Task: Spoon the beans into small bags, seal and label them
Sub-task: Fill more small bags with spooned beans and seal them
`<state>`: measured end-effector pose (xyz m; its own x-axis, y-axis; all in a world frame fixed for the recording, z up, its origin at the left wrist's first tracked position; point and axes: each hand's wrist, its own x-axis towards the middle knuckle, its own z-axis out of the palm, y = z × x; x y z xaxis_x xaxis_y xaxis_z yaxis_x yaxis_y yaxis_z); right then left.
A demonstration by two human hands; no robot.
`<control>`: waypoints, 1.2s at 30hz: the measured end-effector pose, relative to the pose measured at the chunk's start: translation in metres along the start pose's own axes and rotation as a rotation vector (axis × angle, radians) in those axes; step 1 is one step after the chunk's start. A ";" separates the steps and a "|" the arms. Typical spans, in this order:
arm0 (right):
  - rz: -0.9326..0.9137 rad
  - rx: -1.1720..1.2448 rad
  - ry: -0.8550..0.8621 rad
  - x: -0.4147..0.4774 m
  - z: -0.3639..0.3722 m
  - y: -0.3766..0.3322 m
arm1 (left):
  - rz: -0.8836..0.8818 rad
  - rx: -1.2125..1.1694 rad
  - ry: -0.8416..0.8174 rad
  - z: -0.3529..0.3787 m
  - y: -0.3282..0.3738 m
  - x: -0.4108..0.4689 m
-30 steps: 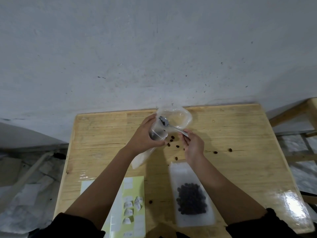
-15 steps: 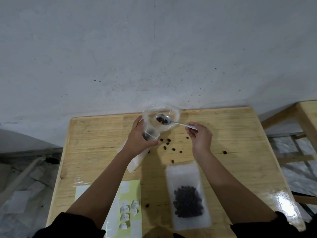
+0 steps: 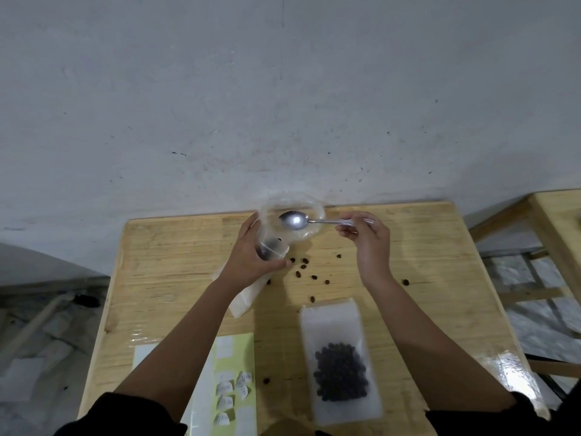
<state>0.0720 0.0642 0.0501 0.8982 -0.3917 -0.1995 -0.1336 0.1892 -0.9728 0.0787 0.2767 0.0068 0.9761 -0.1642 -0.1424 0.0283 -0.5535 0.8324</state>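
Left hand [image 3: 251,258]: fingers curled round a clear open bag [image 3: 309,232], held up just above frame centre.
Right hand [image 3: 369,243]: fingertips pinch the handle of one spoon [image 3: 294,220].
Spoon: bowl face up and bare, at the bag's mouth.
Bags: two. The held one has a dark clump of beans [image 3: 270,247] by the left fingers. The second bag [image 3: 341,322] lies flat at lower centre-right on the tabletop [image 3: 440,247], beans inside.
Loose beans [image 3: 303,266]: about eleven scattered on the tabletop, most between the hands.
Label sheet [image 3: 234,344]: one, lower left, with about five curled labels [image 3: 224,387].
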 end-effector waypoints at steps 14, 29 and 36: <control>0.127 0.451 0.442 0.007 -0.045 0.010 | -0.036 -0.053 0.032 -0.011 -0.004 -0.012; 0.137 0.385 0.395 -0.003 -0.046 0.038 | -0.049 -0.055 -0.018 -0.019 -0.013 -0.019; 0.108 0.407 0.360 -0.001 -0.042 0.033 | -0.110 0.072 -0.188 -0.002 -0.001 0.010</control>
<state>0.0486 0.0329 0.0129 0.6787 -0.6206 -0.3927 0.0197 0.5499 -0.8350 0.0889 0.2768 0.0055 0.9106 -0.2447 -0.3332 0.1105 -0.6326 0.7665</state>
